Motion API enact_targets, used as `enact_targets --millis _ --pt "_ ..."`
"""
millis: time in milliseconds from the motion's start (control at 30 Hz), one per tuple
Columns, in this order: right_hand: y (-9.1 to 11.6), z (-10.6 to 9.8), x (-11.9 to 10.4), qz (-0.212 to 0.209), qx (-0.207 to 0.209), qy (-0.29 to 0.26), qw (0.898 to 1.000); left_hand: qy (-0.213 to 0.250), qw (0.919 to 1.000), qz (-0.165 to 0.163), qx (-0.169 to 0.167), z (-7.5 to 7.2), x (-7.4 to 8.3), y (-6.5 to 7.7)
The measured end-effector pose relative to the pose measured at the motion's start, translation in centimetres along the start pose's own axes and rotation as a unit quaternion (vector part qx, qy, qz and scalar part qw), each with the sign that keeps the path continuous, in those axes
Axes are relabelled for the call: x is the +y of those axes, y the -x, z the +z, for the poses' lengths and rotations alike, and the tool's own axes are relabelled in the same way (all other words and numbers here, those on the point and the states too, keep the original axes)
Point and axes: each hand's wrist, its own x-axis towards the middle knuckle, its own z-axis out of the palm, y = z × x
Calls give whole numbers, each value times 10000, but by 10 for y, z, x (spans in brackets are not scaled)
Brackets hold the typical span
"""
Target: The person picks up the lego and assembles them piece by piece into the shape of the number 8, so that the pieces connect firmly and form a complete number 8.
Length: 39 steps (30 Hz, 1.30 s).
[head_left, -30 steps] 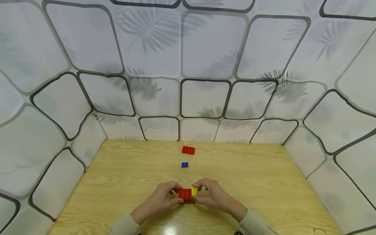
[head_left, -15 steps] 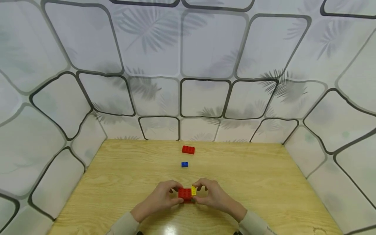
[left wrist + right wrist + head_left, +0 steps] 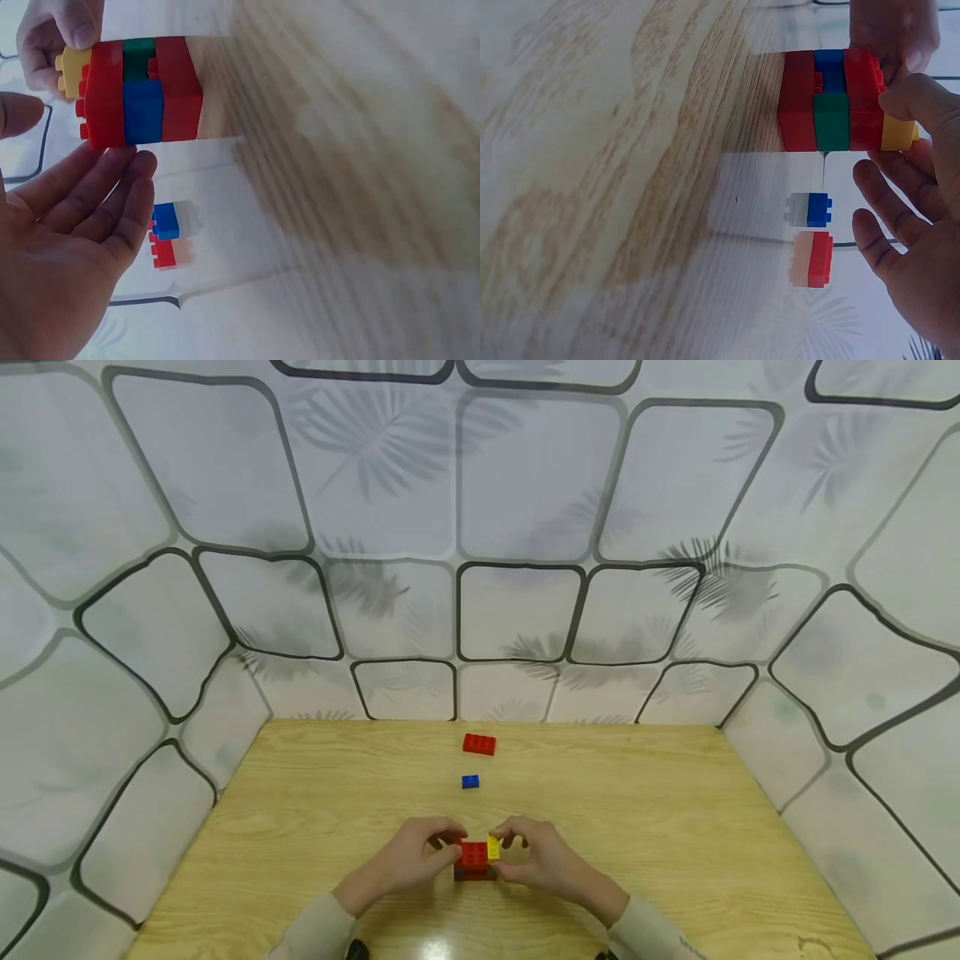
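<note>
At the left, the left hand (image 3: 412, 853) has its thumb and fingers parted round the near end of a block stack (image 3: 473, 857), red above and below with blue and green between; whether its fingertips touch, I cannot tell. Beyond both hands' fingers lie a small blue block (image 3: 470, 782) and, farther off, a red block (image 3: 479, 744). Rightward, the right hand (image 3: 546, 858) pinches a yellow block (image 3: 492, 848) at the stack's top, its sleeve (image 3: 647, 930) bearing dark lettering too small to read.
</note>
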Motion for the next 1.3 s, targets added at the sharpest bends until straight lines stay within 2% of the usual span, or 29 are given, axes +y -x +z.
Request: enact_targets --millis 133,267,433,767,933,1067,1300 --pt "-1 0 0 49 -14 11 10000 -269 9982 -122 530 -1 -5 -12" --pt "-1 0 0 68 -23 -15 10000 -590 9914 -348 1117 -2 -11 -26" --pt "-1 0 0 124 -36 -55 9999 -776 9844 -506 1495 -5 -17 -42" --pt "-1 -1 -2 152 -70 -90 9998 -985 9828 -568 1453 -7 -23 -65" --pt "-1 -2 -3 140 -81 -39 9999 -1014 9828 -799 1320 -5 -28 -75" --pt "-1 -2 -3 177 -85 -49 9998 -998 9831 -908 1235 -4 -30 -80" --pt "0 -1 -2 166 -83 -61 9998 -1079 9826 -905 1212 1 -32 -85"
